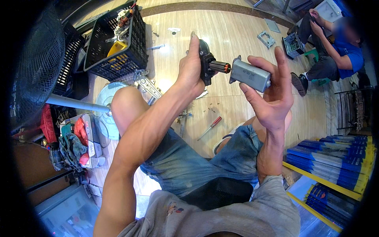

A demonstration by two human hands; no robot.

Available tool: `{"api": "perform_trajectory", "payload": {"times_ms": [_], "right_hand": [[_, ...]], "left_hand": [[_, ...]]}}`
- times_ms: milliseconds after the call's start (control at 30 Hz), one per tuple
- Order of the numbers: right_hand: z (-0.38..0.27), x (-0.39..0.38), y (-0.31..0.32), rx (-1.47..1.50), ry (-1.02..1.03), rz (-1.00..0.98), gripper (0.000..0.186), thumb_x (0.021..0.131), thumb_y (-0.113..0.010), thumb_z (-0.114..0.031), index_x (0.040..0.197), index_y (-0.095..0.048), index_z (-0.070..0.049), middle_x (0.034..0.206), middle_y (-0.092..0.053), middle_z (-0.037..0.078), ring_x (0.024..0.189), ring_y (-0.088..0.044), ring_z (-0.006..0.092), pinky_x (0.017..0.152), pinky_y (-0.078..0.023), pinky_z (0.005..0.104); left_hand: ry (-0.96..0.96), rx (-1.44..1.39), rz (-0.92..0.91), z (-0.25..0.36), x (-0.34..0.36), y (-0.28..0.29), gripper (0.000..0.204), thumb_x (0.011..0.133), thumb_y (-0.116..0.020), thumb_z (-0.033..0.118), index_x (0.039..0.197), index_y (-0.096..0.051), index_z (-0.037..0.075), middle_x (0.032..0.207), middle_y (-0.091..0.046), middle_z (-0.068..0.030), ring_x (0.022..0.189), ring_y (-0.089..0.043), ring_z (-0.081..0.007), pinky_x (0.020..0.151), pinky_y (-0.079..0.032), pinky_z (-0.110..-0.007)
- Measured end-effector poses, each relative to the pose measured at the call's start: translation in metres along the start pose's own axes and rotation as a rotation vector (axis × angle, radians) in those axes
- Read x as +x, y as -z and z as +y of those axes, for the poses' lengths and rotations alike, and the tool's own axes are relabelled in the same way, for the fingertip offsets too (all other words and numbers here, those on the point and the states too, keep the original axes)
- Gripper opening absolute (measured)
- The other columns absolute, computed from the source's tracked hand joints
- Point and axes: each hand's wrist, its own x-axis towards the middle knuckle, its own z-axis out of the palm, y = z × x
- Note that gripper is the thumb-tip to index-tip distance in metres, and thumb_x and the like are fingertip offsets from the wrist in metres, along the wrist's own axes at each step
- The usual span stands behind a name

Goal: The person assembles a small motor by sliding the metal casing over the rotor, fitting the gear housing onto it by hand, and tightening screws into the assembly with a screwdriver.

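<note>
My left hand (190, 71) is closed around a black motor gear housing (205, 59). Out of its right side sticks a motor armature (219, 66), dark with copper-coloured windings at its tip. Between the fingers and thumb of my right hand (274, 93) is a silver metal motor can (251, 75), its flanged end facing the armature. A small gap separates the can from the armature tip. Both parts are held up over the floor, above my knees. On the floor between my legs lies a screwdriver (215, 122) with a red handle, near a few tiny screws (212, 108).
At the left stands a black plastic crate (136, 51) with parts, beside a fan (37, 63) on a pole. Metal brackets (148, 85) lie by my left knee. Another person (341, 51) sits at the far right near a metal box (294, 45). Blue packages (327, 154) fill a rack.
</note>
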Motion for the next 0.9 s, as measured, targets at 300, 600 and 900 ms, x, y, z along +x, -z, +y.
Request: {"api": "perform_trajectory", "payload": {"times_ms": [300, 600, 900], "right_hand": [[0.010, -0.001, -0.005, -0.067, -0.032, -0.111, 0.089, 0.077, -0.073, 0.010, 0.153, -0.027, 0.000, 0.127, -0.061, 0.019, 0.117, -0.061, 0.0245, 0.099, -0.049, 0.0360], [0.015, 0.002, -0.008, -0.154, -0.012, -0.106, 0.070, 0.074, -0.079, -0.003, 0.138, -0.053, -0.001, 0.118, -0.067, 0.017, 0.109, -0.066, 0.0253, 0.088, -0.054, 0.0351], [0.007, -0.002, -0.023, -0.239, -0.264, -0.066, 0.069, 0.075, -0.086, -0.017, 0.133, -0.054, 0.003, 0.112, -0.069, 0.018, 0.099, -0.069, 0.0230, 0.080, -0.058, 0.0329]], "left_hand": [[0.016, 0.001, 0.001, -0.003, -0.004, -0.008, 0.053, 0.095, -0.054, 0.061, 0.097, -0.052, 0.008, 0.080, -0.057, -0.0043, 0.068, -0.062, -0.0141, 0.060, -0.054, -0.032], [0.051, -0.034, -0.039, -0.011, -0.001, -0.002, 0.052, 0.096, -0.054, 0.060, 0.097, -0.052, 0.009, 0.082, -0.059, -0.0054, 0.071, -0.064, -0.0148, 0.061, -0.056, -0.032], [0.084, 0.007, -0.071, -0.005, -0.010, -0.006, 0.051, 0.099, -0.043, 0.063, 0.099, -0.052, 0.013, 0.083, -0.053, -0.0023, 0.076, -0.061, -0.0150, 0.073, -0.059, -0.038]]}}
